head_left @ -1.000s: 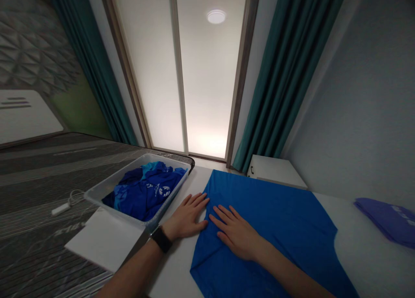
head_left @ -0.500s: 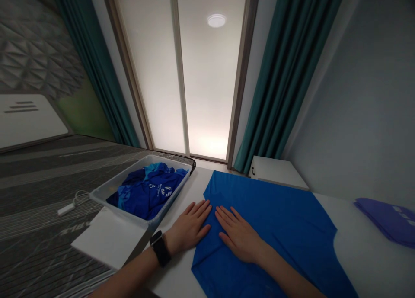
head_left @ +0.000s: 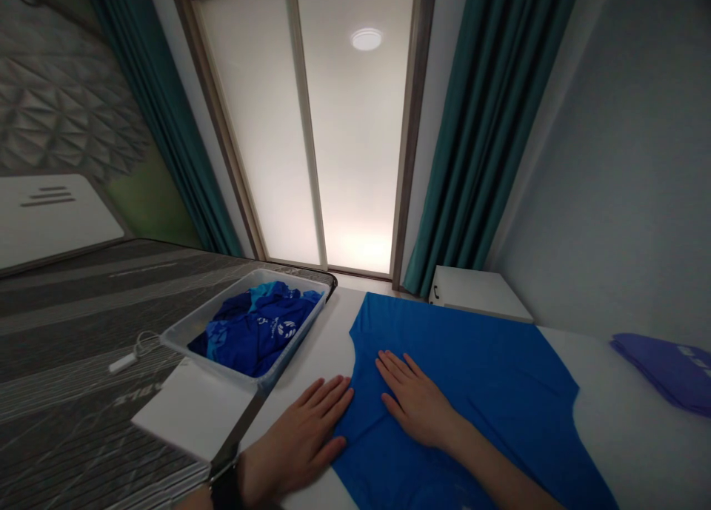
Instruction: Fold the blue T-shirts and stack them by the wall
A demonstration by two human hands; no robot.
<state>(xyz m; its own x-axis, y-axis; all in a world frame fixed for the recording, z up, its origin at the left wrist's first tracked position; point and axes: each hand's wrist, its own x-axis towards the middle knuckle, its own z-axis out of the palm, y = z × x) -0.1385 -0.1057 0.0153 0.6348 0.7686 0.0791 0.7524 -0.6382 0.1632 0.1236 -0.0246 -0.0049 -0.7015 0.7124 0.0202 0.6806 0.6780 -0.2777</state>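
A blue shirt (head_left: 472, 354) lies spread flat on the white table (head_left: 311, 354), with small creases near its left edge. My left hand (head_left: 305, 432) rests palm down at that edge, fingers stretched out, its fingertips touching the cloth and the rest over the table. On the shirt to the right, my right hand (head_left: 416, 399) lies flat with its fingers extended. Neither hand grips anything. Part of the shirt runs out of view at the bottom, and my right forearm covers some of it.
A clear plastic bin (head_left: 183, 347) holding crumpled blue clothes (head_left: 255, 329) stands to the left, near a white board (head_left: 194, 410) and a white power strip (head_left: 123, 363) on the dark mattress (head_left: 67, 332). A folded purple garment (head_left: 661, 369) lies at right. Behind stands a white cabinet (head_left: 481, 292).
My left hand has slid toward me and left along the shirt's edge, mostly off the cloth. My right hand has shifted slightly right. The cloth's left edge looks smoother.
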